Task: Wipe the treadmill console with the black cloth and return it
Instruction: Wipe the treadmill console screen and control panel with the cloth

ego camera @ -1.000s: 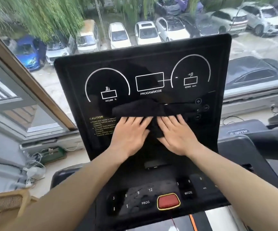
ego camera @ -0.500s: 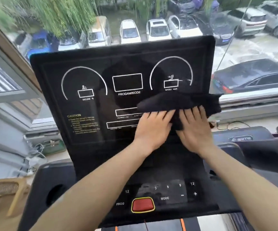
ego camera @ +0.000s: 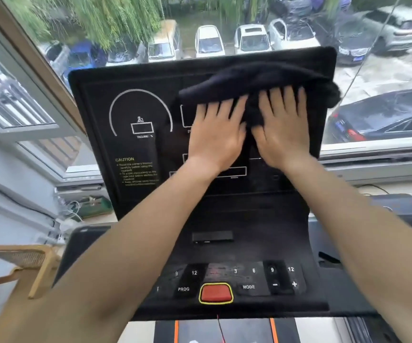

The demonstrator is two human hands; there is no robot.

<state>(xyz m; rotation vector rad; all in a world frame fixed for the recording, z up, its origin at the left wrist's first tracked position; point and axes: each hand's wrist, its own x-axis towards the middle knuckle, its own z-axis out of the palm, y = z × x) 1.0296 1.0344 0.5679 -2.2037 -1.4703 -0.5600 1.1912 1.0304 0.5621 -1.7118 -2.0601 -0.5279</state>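
Mid-wipe, by the look of it: black cloth (ego camera: 256, 82) spread across the upper right of the treadmill console (ego camera: 125, 78), reaching its top edge and spilling just past the right corner in the upper right of the frame. Left hand (ego camera: 216, 134) and right hand (ego camera: 282, 129) side by side at centre frame, both flat with fingers spread, palms pressing the lower edge of the cloth against the panel rather than clenched around it. Left part of the display, with the incline arc (ego camera: 140, 112) and the yellow caution text (ego camera: 135, 172), bare of cloth at centre left; no telling from gloss alone whether already wiped. Lower keypad strip with the red stop button (ego camera: 216, 292), PROG and MODE keys near the bottom centre uncovered, seemingly with faint smudges, so probably still to do. Returning the cloth not yet done, and no resting place for it identifiable. As for containers: a dark round recess (ego camera: 83, 243) in the console's lower left side, mostly hidden behind the left forearm, contents impossible to tell.
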